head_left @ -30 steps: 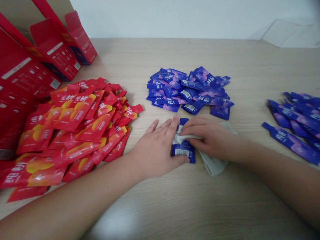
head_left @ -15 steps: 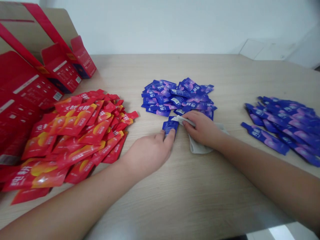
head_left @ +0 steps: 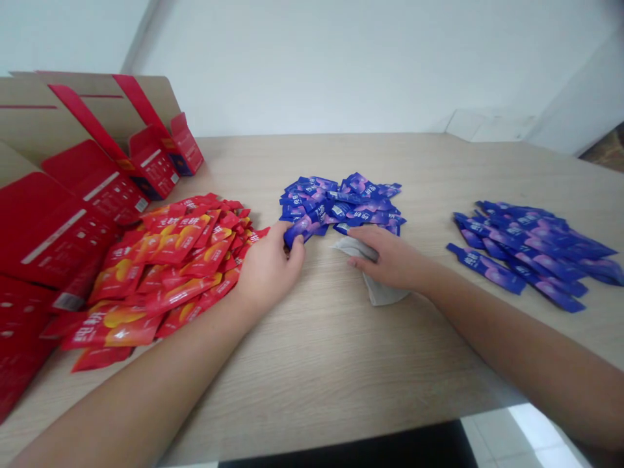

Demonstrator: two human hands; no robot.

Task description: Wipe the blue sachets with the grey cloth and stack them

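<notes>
My left hand (head_left: 267,266) is closed on a blue sachet (head_left: 301,227) at the near left edge of the middle heap of blue sachets (head_left: 341,201). Fingers and thumb pinch its lower end. My right hand (head_left: 390,259) lies on a whitish cloth (head_left: 377,289) on the wooden table (head_left: 341,351), fingers together pressing the cloth's upper end just below the same heap. A large heap of red and orange sachets (head_left: 180,260) lies directly left of my left hand.
Open red cartons (head_left: 97,188) stand and lie along the left edge. A row of long blue sachets (head_left: 526,250) lies at the right. The table's near edge (head_left: 341,442) runs below my forearms, with floor beyond it.
My left hand has carried the wiped blue sachet up and left to the edge of the middle heap. My right hand stayed on the cloth. The camera has tilted up.
</notes>
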